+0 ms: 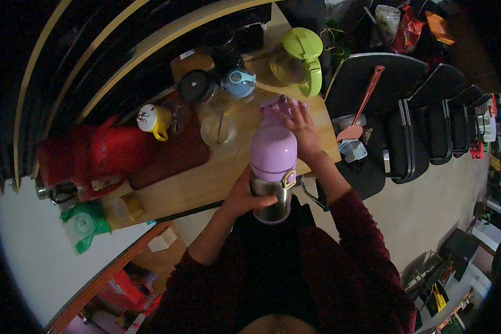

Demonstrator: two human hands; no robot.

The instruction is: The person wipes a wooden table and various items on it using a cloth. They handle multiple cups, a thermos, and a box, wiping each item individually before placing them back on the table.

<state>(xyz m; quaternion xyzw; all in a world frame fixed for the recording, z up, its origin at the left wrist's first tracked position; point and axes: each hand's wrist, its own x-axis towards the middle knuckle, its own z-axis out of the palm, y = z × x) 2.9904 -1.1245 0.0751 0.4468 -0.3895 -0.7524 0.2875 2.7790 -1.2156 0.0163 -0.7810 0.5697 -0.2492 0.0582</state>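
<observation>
My left hand [246, 194] is wrapped around the steel body of a vacuum bottle [273, 163] with a lilac lid and a latch at its side. The bottle is held up in front of me, above the near edge of the wooden table [183, 196]. Beyond it, my right hand [302, 129] lies with spread fingers on a crumpled pinkish-purple cloth [277, 110] on the tabletop. Just past that hand stands a glass pitcher [302, 58] with a green lid and handle.
Left of the cloth are a blue-lidded bottle [240, 83], a black-lidded jar [196, 85], a clear bowl [218, 130] and a yellow cup [154, 121]. Black chairs [371, 89] line the right; one holds a pink fly swatter [365, 100]. A red bag [117, 146] lies far left.
</observation>
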